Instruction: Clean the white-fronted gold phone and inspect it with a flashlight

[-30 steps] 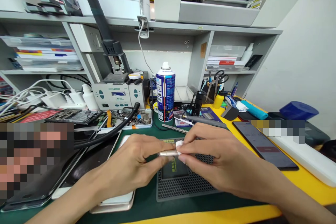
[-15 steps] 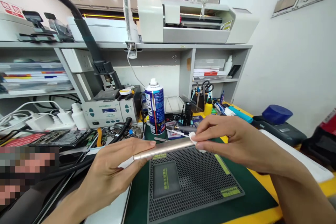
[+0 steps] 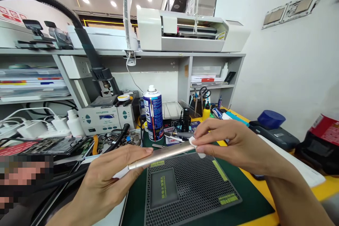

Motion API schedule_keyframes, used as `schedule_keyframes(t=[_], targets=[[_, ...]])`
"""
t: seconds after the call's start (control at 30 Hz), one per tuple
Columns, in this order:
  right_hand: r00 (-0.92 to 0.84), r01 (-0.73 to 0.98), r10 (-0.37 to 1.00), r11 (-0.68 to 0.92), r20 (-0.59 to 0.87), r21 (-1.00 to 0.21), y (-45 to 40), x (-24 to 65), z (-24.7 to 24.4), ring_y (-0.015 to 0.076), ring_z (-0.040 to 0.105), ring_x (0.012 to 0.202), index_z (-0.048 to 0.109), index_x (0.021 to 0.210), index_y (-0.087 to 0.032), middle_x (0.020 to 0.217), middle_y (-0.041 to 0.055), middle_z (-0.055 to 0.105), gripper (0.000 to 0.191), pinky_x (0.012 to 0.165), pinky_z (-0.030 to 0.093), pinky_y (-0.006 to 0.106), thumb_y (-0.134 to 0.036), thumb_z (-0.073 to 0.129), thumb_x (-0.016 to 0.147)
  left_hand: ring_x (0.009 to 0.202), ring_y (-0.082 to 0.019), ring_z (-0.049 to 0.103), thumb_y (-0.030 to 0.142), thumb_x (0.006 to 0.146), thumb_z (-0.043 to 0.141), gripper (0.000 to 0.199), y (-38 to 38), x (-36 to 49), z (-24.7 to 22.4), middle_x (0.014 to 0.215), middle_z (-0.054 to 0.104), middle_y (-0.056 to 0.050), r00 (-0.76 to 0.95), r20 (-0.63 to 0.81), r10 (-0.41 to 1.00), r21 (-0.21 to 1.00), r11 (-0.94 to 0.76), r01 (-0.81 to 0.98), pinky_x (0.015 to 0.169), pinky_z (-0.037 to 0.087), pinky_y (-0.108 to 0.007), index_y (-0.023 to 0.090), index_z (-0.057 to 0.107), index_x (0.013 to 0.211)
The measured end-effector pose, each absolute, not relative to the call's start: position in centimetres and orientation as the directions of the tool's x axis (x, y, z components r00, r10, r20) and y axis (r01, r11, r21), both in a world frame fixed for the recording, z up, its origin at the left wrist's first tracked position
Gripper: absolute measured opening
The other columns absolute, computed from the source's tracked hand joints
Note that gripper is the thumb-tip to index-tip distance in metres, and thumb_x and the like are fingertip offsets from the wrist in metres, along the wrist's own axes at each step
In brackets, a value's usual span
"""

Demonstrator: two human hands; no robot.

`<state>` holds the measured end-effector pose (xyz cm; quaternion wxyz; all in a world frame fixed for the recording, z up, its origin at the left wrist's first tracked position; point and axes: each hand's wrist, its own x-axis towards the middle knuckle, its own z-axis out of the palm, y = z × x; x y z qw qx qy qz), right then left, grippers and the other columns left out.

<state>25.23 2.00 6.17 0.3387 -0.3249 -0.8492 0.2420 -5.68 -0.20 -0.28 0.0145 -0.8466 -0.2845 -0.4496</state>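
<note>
compared with a second ago, both hands have drawn wider apart, and the metal-edged smartphone (image 3: 161, 155) between them has turned from a short edge to a long one. its right end now stands higher in the view than its left.

the left hand (image 3: 111, 176) holds the phone's near left end, fingers laid flat along the upper side and thumb tucked below, with the forearm coming up from the lower left. the right hand (image 3: 225, 144) is narrowed to a pinch, thumb and forefinger closed on a white wipe (image 3: 201, 155) that touches the phone's far end; the other fingers curl above, and the forearm rises from the lower right.

below the hands lies a black honeycomb mat (image 3: 196, 183) on a green work mat (image 3: 254, 208). beyond the hands, roughly between them, stands a blue-and-white spray can (image 3: 153, 116); past the left hand is a hot-air station (image 3: 100, 120), and beyond the right hand a yellow bottle (image 3: 206, 113).
</note>
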Motion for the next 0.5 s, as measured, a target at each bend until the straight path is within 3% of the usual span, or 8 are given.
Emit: schedule_keyframes(t=[0.33,0.5], targets=[[-0.634,0.31,0.563,0.813,0.53,-0.492,1.1,22.1,3.7,0.0134,0.064,0.091,0.078,0.099,-0.023,0.098,0.0033,0.069,0.014,0.081,0.05,0.027,-0.018,0.068,0.091,0.094,-0.014,0.072,0.004,0.088,0.063,0.034,-0.7,-4.7,-0.1,0.106,0.077,-0.005,0.498,0.758,0.422,0.171,-0.864,0.473,0.088,0.055,-0.021,0.018,0.067,0.119],[-0.652,0.231,0.441,0.89,0.617,-0.392,0.6,20.2,2.8,0.0131,0.063,0.09,0.076,0.099,-0.018,0.094,0.0041,0.069,0.013,0.082,0.051,0.025,-0.014,0.067,0.091,0.094,-0.016,0.069,0.001,0.085,0.064,0.037,-0.7,-4.3,-0.8,0.105,0.075,-0.009,0.542,0.754,0.372,0.132,-0.894,0.429,0.086,0.055,-0.026,0.013,0.063,0.12]])
